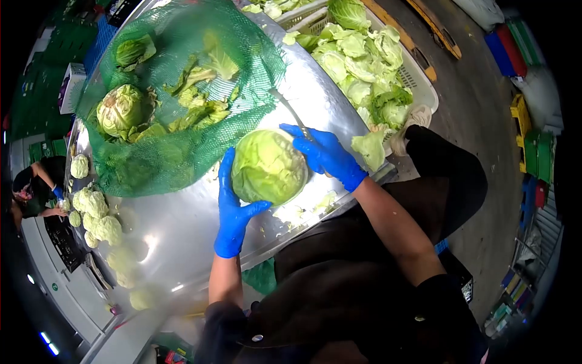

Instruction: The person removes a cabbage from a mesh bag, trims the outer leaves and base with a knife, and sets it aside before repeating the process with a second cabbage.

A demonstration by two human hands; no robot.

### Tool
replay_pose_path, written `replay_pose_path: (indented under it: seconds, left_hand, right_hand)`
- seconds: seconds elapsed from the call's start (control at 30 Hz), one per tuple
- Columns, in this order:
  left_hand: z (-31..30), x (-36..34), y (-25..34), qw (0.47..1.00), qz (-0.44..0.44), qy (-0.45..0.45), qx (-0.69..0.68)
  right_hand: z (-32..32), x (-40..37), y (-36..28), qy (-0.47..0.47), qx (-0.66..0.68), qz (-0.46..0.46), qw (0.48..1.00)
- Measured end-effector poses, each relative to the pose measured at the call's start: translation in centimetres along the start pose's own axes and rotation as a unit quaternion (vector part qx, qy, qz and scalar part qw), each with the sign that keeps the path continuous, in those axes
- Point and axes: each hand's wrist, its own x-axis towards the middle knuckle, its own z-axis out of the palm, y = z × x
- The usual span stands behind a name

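Note:
A pale green cabbage [270, 167] is held between my two blue-gloved hands above the metal table [176, 221]. My left hand [232, 209] cups its left and lower side, thumb spread from the fingers. On the upper right side, my right hand [327, 155] has its fingers against the cabbage and also grips a knife [291, 110], whose curved blade points up and left. Just beyond lies a green net [145, 173] with a whole cabbage [120, 111] and loose leaves on it. Leaf scraps [306, 209] lie by the near table edge.
A crate [427, 91] heaped with cabbage leaves [357, 60] stands at the table's right side. Several trimmed cabbages [97, 212] line the far left edge. Another person [42, 182] works beyond them. Wooden pallet boards [433, 27] lie on the floor at upper right.

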Motion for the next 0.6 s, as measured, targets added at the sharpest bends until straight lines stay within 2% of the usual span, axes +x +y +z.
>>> replay_pose_path:
  seconds: [0.07,0.1,0.13,0.17,0.2,0.23,0.33,0.37,0.47,0.6]
  left_hand:
    - [-0.6,-0.7,-0.8,0.996,0.032,-0.002,0.087]
    - [-0.6,-0.7,-1.3,0.975,0.073,-0.001,0.209]
    - [-0.3,-0.7,-1.4,0.989,0.040,0.004,0.143]
    - [0.1,-0.4,-1.6,0.997,0.010,0.010,0.077]
    - [0.6,-0.2,-1.9,1.000,-0.023,0.014,0.008]
    - [0.5,-0.1,-2.4,1.000,-0.018,0.023,0.008]
    - [0.9,0.7,-2.4,0.998,0.006,0.018,0.067]
    - [1.2,1.0,-2.4,0.997,0.011,0.024,0.071]
    - [2.1,1.6,-1.5,0.993,0.000,0.043,0.111]
    - [2.2,2.5,-1.4,0.996,-0.039,0.052,0.053]
  right_hand:
    - [0.4,-0.5,-0.4,0.011,-0.009,-0.007,1.000]
    - [0.8,-0.9,-0.8,0.025,-0.019,-0.012,0.999]
    - [0.5,-1.0,0.6,0.082,-0.120,-0.101,0.984]
    - [-0.2,-0.6,2.8,0.136,-0.221,-0.190,0.947]
    - [-0.2,-1.1,3.2,0.189,-0.320,-0.272,0.888]
    - [-0.4,-2.3,3.4,0.213,-0.362,-0.248,0.873]
    - [0.2,-4.6,4.5,0.178,-0.459,-0.203,0.846]
    - [0.8,-4.9,5.0,0.192,-0.514,-0.166,0.820]
    - [1.1,-5.8,5.7,0.158,-0.569,-0.130,0.796]
    - [1.5,-6.3,5.3,0.158,-0.514,-0.199,0.819]
